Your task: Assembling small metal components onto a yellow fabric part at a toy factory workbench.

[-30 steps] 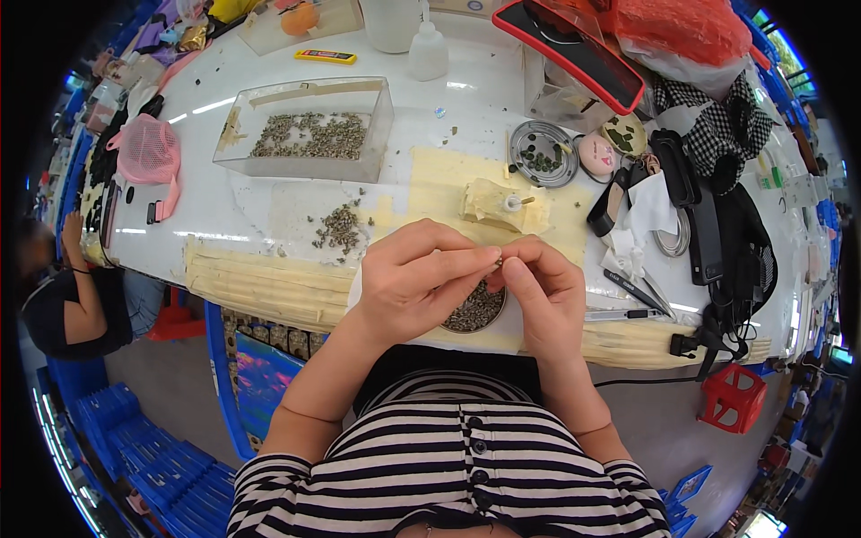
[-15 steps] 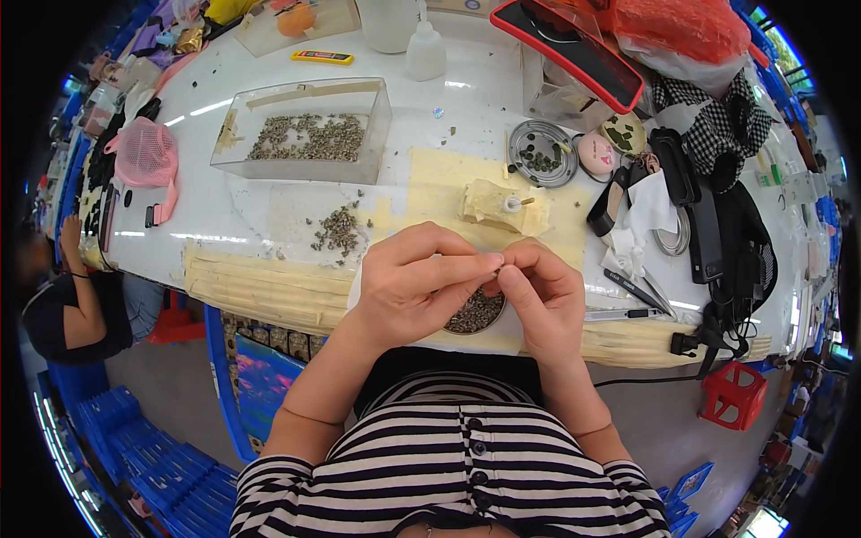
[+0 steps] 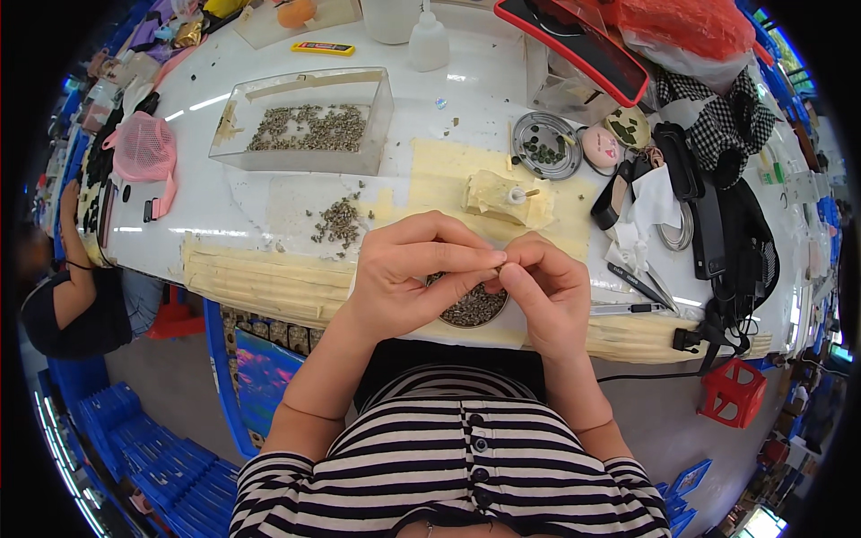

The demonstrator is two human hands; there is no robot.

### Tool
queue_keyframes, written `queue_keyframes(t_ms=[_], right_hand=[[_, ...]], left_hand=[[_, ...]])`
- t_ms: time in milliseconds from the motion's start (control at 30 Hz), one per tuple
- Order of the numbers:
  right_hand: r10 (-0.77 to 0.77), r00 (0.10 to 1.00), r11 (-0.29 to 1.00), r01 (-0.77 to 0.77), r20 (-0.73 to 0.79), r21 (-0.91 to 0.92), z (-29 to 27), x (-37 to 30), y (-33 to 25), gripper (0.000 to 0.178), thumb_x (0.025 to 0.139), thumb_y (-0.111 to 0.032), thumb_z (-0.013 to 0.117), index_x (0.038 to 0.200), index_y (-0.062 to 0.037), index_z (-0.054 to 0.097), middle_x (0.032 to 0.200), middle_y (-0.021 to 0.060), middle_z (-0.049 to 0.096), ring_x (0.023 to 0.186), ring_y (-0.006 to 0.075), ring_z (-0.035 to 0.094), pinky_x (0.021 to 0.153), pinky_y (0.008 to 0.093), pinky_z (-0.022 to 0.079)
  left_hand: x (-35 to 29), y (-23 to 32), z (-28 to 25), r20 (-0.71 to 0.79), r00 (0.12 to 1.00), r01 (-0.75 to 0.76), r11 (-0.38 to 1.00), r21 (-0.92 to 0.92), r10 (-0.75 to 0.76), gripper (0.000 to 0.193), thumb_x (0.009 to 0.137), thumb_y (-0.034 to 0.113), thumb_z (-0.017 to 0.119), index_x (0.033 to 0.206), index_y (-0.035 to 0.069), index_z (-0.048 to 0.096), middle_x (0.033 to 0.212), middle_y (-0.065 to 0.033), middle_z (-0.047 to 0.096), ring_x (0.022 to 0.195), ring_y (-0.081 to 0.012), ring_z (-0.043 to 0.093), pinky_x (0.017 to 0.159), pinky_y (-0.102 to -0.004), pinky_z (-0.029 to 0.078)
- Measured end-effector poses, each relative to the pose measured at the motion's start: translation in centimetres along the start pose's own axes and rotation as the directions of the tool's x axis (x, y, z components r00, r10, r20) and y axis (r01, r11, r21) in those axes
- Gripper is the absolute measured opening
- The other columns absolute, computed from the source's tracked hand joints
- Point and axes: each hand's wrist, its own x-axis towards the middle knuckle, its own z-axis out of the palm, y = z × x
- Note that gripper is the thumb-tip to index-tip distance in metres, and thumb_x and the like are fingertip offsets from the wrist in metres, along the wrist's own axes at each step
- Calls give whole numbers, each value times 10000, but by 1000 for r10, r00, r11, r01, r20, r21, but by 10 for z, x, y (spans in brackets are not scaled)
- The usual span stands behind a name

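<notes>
My left hand [image 3: 408, 276] and my right hand [image 3: 549, 289] meet fingertip to fingertip over a round dish of small dark metallic pieces [image 3: 473, 308]. Thumb and forefinger of each are pinched together around something tiny, mostly hidden by the fingers. Beyond them sits a tape-wrapped block [image 3: 502, 199] with a short peg standing out of it. A loose pile of small metallic pieces [image 3: 338, 221] lies on the table left of my hands. Farther back, a clear plastic box [image 3: 300, 159] holds many similar pieces.
A round tin with dark green bits [image 3: 547, 148] stands right of the block. Tweezers [image 3: 662, 291], a utility knife [image 3: 623, 308] and black straps lie at the right. A phone in a red case [image 3: 583, 49] leans above. A white squeeze bottle [image 3: 429, 45] stands at the back.
My hands stay pinched together over the dish, with only slight finger movement. The view has shifted slightly. At far left, another person's arm has moved a little.
</notes>
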Motion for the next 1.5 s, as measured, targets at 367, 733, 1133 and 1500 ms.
queue_keyframes(t_ms=[367,733,1133,1500], right_hand=[[49,999,997,-50,24,62,-1,1,-1,83,933,10,643,1005,39,670,938,55,620,816,108,624,743,240,505],[75,992,980,-91,98,176,-6,2,0,64,919,-19,677,953,5,629,884,26,626,810,91,614,746,228,490],[-453,891,766,392,4,-509,4,4,2,127,809,42,745,915,14,681,875,75,644,747,133,607,665,252,483],[-481,877,704,383,-5,-597,7,4,0,189,810,45,737,995,10,741,859,96,659,740,164,621,648,252,484]], left_hand=[[-1,-2,1,1,996,-86,983,165,88,276,743,-12,804,1003,79,785,933,-97,682,760,-158,656,642,-240,515],[0,-1,1,22,994,-106,986,126,104,298,717,-14,813,998,79,788,930,-106,684,746,-161,658,642,-243,514],[0,-4,3,-34,994,-91,971,222,101,228,715,-51,770,928,30,755,849,-80,683,711,-168,648,595,-252,497],[1,-6,6,-109,986,-95,965,245,125,226,711,-39,779,921,39,751,831,-67,671,695,-167,637,563,-263,493]])
